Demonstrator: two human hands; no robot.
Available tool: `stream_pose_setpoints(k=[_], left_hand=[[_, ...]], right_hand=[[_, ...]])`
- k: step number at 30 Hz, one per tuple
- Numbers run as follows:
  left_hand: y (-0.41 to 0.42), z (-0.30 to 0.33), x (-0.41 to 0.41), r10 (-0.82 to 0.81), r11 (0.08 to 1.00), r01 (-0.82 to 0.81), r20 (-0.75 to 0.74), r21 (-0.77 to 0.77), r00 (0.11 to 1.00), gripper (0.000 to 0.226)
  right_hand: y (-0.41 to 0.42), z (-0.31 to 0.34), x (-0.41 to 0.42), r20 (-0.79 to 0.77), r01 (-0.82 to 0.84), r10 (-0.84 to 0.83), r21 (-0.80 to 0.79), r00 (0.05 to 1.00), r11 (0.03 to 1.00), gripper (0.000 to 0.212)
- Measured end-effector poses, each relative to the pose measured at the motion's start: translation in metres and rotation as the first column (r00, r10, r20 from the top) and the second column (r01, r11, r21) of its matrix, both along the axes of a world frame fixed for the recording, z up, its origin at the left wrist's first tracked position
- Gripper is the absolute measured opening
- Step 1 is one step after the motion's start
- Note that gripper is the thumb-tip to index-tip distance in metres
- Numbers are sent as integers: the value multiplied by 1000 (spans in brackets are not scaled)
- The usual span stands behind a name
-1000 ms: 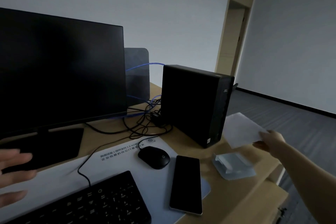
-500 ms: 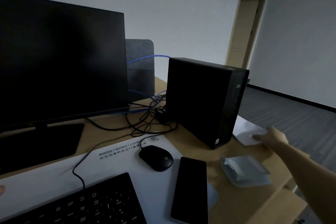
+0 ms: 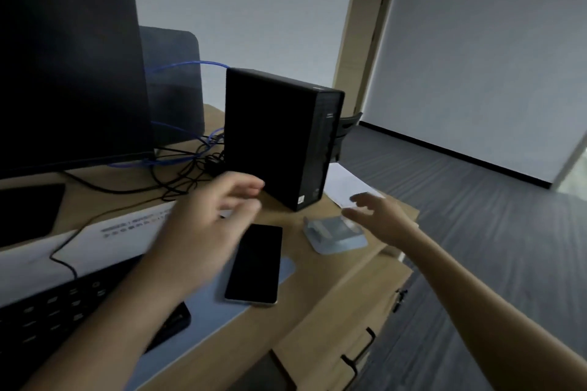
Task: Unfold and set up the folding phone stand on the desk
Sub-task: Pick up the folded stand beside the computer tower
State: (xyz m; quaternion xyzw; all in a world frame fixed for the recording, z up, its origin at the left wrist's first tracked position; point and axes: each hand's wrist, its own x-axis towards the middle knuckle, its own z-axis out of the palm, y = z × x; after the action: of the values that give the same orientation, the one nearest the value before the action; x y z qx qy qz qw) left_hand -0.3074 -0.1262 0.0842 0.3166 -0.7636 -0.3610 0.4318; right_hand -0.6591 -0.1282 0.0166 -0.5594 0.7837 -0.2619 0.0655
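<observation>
Hands come first: the right hand (image 3: 379, 216) hangs open, fingers spread, holding nothing, just past the far right side of the folding phone stand (image 3: 336, 235). The left hand (image 3: 209, 225) is blurred, fingers loosely spread and apparently empty, hovering over the desk mat (image 3: 241, 311) to the left of the stand.

Between the two hands, the stand lies flat and folded on the desk (image 3: 320, 292); neither hand touches it. My reading is that the reach is under way and the unfolding has not begun. The next move calls for one hand to pin or lift the base while the other swings the plate up.

A phone (image 3: 255, 263) lies just beneath the left hand's fingertips, near the stand but apart from it. Beyond both hands stands the black computer tower (image 3: 279, 136), with a white paper (image 3: 346, 184) just behind the right hand. The desk edge runs close under the right wrist, so the stand has little margin on that side; the clearer room lies toward the person, between phone and stand.
</observation>
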Motion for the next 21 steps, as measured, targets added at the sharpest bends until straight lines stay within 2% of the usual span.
stream_pose_setpoints(k=[2,5,9,13,16,21], left_hand=[[1,-20,-49,-62,998,64,196,-8,979,29],[-10,-49,-111,-29,999,15,352,43,936,39],[-20,-82,-151,2,960,-100,352,261,936,34],[-33,-88,-178,110,938,-223,384,265,917,38],[-38,-90,-187,106,920,-242,399,308,911,46],[-43,-90,-186,84,896,-193,275,399,958,48]], right_hand=[[6,-4,9,-14,-29,31,100,999,995,71],[7,-11,13,63,53,-62,142,996,988,69],[3,-15,18,148,165,-180,108,972,980,60],[0,-17,14,151,165,-177,88,973,982,50],[-4,-19,12,158,159,-168,67,973,985,42],[-9,-23,10,282,193,-195,34,939,981,39]])
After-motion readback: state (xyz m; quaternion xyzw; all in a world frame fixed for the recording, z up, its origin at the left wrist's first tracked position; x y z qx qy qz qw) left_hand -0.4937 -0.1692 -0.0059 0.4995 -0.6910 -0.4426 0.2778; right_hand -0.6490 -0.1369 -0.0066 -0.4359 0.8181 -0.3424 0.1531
